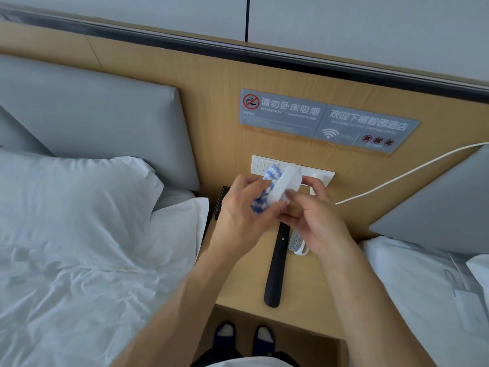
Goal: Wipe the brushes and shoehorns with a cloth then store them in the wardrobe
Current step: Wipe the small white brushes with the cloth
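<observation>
One white plastic shoehorn (288, 185), smooth and curved, sits pinched in right hand (317, 221) fingertips. Left hand (238, 207) fingers clamp a blue-and-white knitted cloth (262, 200) against it. Below the fingers on the wooden nightstand (312, 287): long black shoehorn (275, 271), white brush (297, 243).

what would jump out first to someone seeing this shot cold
Two hands meet mid-frame: the left hand presses a blue-and-white cloth against a white shoehorn held by the right hand. Below them a black shoehorn and white brush lie on the wooden nightstand.
</observation>
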The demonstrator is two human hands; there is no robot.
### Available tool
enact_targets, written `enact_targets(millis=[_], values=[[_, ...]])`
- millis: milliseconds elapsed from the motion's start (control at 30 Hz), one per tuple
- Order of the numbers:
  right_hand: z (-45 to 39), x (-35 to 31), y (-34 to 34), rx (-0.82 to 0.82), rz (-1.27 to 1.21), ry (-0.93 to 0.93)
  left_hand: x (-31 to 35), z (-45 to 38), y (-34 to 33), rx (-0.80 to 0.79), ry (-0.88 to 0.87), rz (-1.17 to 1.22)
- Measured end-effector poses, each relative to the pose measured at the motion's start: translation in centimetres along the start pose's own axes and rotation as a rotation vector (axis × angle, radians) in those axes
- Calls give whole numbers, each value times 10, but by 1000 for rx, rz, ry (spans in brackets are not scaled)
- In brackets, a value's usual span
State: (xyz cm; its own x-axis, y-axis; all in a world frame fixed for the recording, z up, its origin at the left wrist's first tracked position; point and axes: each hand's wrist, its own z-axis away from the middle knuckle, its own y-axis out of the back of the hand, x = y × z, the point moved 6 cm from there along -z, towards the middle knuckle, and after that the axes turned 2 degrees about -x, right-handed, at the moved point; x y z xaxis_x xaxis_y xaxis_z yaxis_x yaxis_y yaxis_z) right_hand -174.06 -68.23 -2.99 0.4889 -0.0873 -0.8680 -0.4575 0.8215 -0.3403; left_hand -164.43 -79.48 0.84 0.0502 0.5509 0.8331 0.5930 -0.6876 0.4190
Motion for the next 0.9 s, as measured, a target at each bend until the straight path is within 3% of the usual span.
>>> enact_targets(millis=[133, 267, 333, 467, 733, 900], values=[[1, -6, 14, -22, -96, -73, -4, -27, 14, -221, -1, -86], [3, -13, 19, -65, -8, -125, 0, -45, 26, -488, -34, -116], [4, -16, 19, -125, -4, -137, 3, -50, 31, -545, -55, -116], [6, -21, 17, -228, -19, -162, 1, -57, 35, -477, -23, -133], [11, -9, -4, -366, 50, -120, 15, -49, 24, -66, 43, -212], [8, -15, -4, -320, 11, -5, 32, -39, 10, -124, -49, -293]])
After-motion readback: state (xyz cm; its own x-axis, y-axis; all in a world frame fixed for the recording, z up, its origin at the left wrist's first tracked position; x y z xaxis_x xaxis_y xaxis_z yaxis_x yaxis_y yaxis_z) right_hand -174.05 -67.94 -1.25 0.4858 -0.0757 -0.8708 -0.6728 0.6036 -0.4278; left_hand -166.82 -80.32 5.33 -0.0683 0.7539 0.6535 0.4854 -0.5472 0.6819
